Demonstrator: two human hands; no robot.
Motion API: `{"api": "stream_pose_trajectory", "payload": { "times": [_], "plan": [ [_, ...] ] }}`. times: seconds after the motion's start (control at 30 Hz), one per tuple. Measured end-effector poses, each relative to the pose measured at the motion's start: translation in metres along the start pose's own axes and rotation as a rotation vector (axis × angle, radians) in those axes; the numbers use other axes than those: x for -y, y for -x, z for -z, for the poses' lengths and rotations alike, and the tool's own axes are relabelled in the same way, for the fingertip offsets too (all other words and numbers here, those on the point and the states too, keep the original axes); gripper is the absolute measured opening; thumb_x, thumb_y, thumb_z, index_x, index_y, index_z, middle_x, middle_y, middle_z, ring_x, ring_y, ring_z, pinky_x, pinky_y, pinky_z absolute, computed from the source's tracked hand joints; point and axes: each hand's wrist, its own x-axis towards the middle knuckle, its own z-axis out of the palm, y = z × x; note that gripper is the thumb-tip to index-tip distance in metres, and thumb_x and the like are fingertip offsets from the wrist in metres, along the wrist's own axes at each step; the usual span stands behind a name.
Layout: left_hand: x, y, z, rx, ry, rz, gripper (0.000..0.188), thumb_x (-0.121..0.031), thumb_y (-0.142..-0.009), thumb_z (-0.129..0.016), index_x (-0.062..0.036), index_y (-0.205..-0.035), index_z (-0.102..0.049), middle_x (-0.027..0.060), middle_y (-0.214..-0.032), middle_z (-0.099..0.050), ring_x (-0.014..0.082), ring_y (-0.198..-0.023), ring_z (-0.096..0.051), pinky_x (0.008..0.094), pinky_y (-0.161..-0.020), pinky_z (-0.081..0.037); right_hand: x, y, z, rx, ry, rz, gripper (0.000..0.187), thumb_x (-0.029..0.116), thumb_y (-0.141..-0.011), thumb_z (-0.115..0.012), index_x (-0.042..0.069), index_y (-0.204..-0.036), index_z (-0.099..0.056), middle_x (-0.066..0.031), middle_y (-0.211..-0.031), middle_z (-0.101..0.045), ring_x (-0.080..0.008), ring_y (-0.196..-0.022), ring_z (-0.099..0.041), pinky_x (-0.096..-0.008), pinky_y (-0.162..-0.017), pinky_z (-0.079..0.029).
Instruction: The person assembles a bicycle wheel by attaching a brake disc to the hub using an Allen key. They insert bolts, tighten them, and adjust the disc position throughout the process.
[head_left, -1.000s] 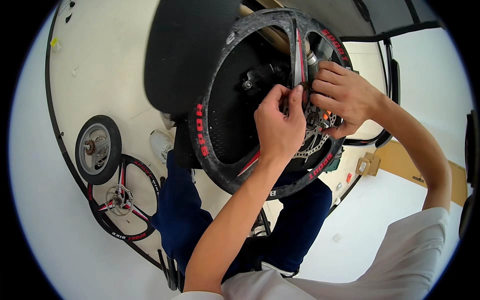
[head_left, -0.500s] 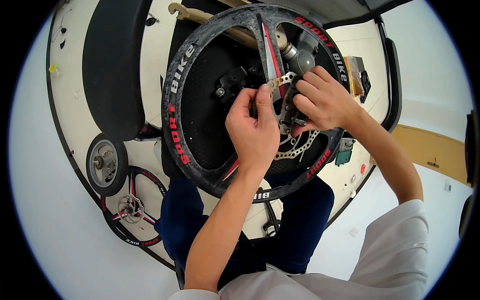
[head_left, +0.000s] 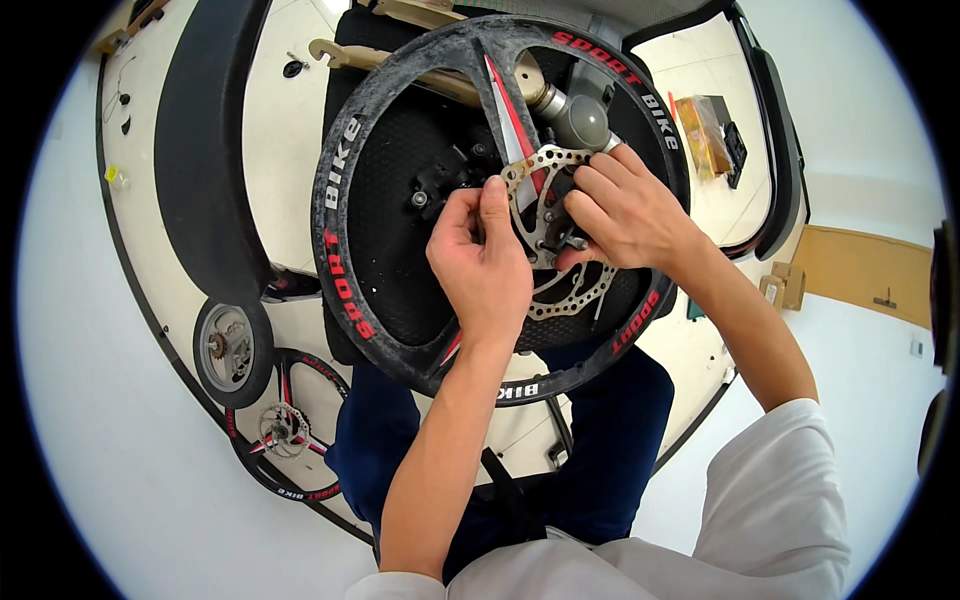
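Note:
A black bicycle wheel with red and white spokes lies across the dark seat before me. Around its hub is a silver, perforated brake rotor. My left hand is closed, thumb and curled forefinger pinching at the rotor's left edge. Over the rotor's right side, the fingers of my right hand are curled in beside the hub axle. A dark part shows under those fingers, mostly hidden, and I cannot make out what it is.
Under the wheel are a beige fork and a black brake caliper. Another spoked wheel and a small wheel lean at the lower left. A long black cushion is on the left; a yellow package lies right.
The view has shifted, so the wheel and both hands appear farther left. Both hands stay at the rotor in much the same pose.

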Motion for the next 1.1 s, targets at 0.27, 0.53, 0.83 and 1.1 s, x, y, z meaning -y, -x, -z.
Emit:
{"api": "stream_pose_trajectory", "payload": {
  "times": [0.27,0.53,0.83,1.1],
  "plan": [
    [-0.005,-0.005,-0.001,0.039,-0.040,0.002,0.031,-0.021,-0.105,-0.061,-0.0008,-0.082,-0.061,-0.0052,-0.069,-0.054,0.0004,-0.063,-0.041,0.0201,-0.055,-0.031,0.009,0.002,0.001,-0.013,-0.002,-0.105,0.052,0.055,-0.080,-0.069,0.006,-0.092,-0.055,-0.0070,-0.084,-0.050,-0.0270,-0.083,-0.054,-0.0401,-0.082,-0.042],
    [-0.010,-0.008,-0.001,0.078,-0.104,0.054,0.037,-0.025,-0.106,-0.057,0.0010,-0.079,-0.054,-0.0029,-0.062,-0.047,0.0045,-0.060,-0.037,0.0269,-0.053,-0.032,-0.006,-0.010,0.029,0.098,-0.138,0.008,0.063,0.065,-0.083,-0.066,0.004,-0.094,-0.054,-0.0092,-0.084,-0.053,-0.0280,-0.083,-0.054,-0.0373,-0.081,-0.042],
    [-0.009,-0.011,0.003,0.086,-0.078,0.056,0.037,-0.024,-0.105,-0.058,0.0008,-0.078,-0.055,-0.0027,-0.062,-0.050,0.0038,-0.059,-0.039,0.0266,-0.052,-0.031,-0.021,-0.049,0.062,-0.103,-0.188,-0.097,0.038,0.040,-0.095,-0.064,0.004,-0.091,-0.052,-0.0140,-0.078,-0.054,-0.0342,-0.076,-0.054,-0.0430,-0.071,-0.042],
    [-0.006,-0.007,-0.004,0.097,-0.005,0.077,0.037,-0.024,-0.105,-0.057,0.0000,-0.078,-0.054,-0.0036,-0.061,-0.048,0.0029,-0.058,-0.037,0.0261,-0.051,-0.029,0.087,0.044,0.024,-0.086,-0.295,-0.744,0.022,0.020,-0.093,-0.068,0.002,-0.089,-0.056,-0.0137,-0.065,-0.056,-0.0365,-0.058,-0.057,-0.0448,-0.054,-0.044]
  ]
}}
